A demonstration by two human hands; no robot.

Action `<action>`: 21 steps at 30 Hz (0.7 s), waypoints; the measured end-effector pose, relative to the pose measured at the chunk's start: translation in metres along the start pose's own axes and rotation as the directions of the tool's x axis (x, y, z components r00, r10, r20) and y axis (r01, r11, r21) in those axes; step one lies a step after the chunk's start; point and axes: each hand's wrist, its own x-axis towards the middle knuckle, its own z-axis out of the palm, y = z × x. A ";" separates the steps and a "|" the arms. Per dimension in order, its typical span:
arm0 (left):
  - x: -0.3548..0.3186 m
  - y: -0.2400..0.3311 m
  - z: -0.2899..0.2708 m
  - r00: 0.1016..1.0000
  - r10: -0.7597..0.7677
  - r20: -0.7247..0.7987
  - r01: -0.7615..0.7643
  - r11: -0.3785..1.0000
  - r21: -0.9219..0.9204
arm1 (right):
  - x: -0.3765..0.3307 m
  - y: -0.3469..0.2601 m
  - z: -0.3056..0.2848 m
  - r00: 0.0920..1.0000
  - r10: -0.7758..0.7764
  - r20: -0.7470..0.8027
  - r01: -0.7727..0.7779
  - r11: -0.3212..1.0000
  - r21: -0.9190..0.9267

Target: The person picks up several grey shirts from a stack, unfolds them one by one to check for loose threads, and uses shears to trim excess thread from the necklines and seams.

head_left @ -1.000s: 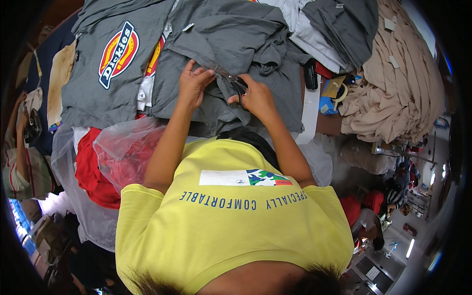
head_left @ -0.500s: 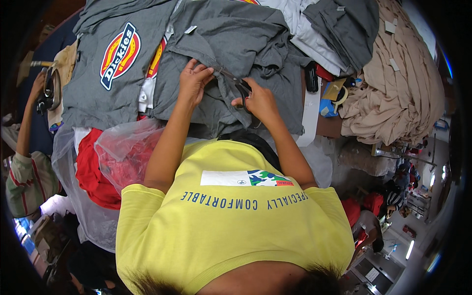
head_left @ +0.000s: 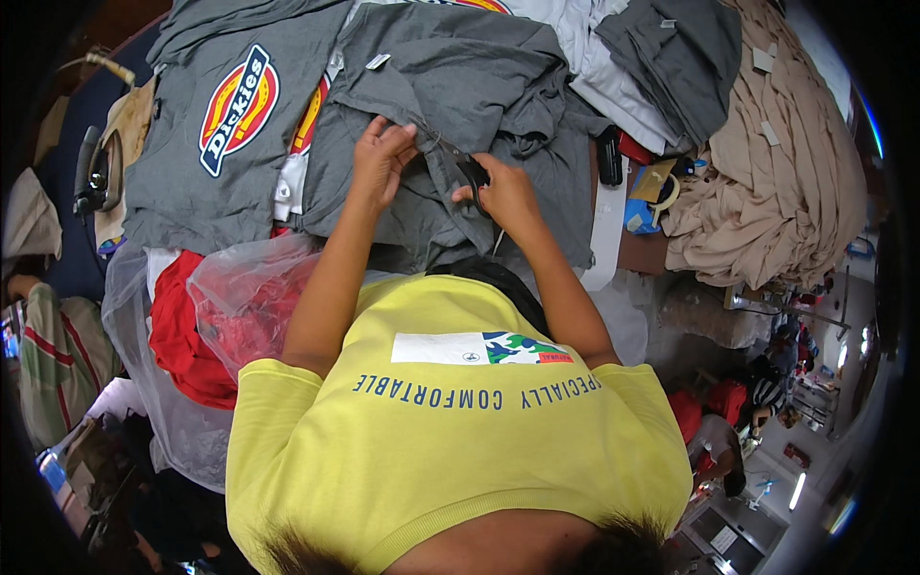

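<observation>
My right hand (head_left: 502, 195) is wrapped round the black handles of a pair of scissors (head_left: 471, 172), whose blades point left toward my other hand. Fingers and thumb of my left hand (head_left: 384, 161) are closed in a pinch at the edge of a dark grey T-shirt (head_left: 479, 81). Whether a thread is also between those fingertips is too small to tell. The shirt lies crumpled before me, with a small white label (head_left: 378, 62) on it. Beside it on the left lies a grey shirt with a red, yellow and white print (head_left: 240, 110).
A tall pile of beige cloth (head_left: 757, 201) stands at the right, near a roll of tape (head_left: 665, 192) and a black case (head_left: 609, 156). An iron (head_left: 98, 172) is at the far left. Red cloth in clear plastic (head_left: 240, 297) hangs by my left arm. A co-worker's striped sleeve (head_left: 57, 355) shows.
My hands stay almost in place, with the scissors slightly shifted. At the far left, the co-worker's hand has left the iron and the arm has drawn back.
</observation>
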 end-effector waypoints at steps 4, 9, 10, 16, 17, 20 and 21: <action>0.019 -0.005 -0.020 1.000 0.007 0.012 -0.007 1.000 -0.016 | 0.001 0.002 0.003 1.000 -0.011 -0.012 0.010 0.998 -0.062; 0.011 0.003 -0.006 0.999 0.046 0.025 -0.047 0.998 0.046 | 0.010 -0.012 -0.002 0.997 0.054 0.058 -0.048 0.993 -0.104; 0.010 0.002 -0.006 0.998 0.052 0.030 -0.054 0.998 0.037 | 0.012 -0.013 -0.001 0.998 0.036 0.055 -0.030 0.994 -0.110; 0.004 0.010 0.003 0.999 0.051 0.007 -0.052 0.996 0.070 | 0.019 -0.013 0.004 1.000 0.016 0.014 -0.014 0.990 -0.141; 0.004 0.011 0.004 0.999 0.049 0.005 -0.050 0.996 0.068 | 0.018 -0.009 0.005 1.000 0.004 0.004 -0.004 0.994 -0.111; 0.011 0.013 -0.003 1.000 0.010 -0.018 -0.011 0.999 -0.041 | 0.016 0.004 0.010 1.000 -0.024 -0.020 0.023 0.998 -0.055; 0.014 0.014 -0.006 1.000 0.023 -0.017 -0.023 0.999 -0.029 | 0.016 0.005 0.010 0.999 -0.028 -0.024 0.026 0.998 -0.056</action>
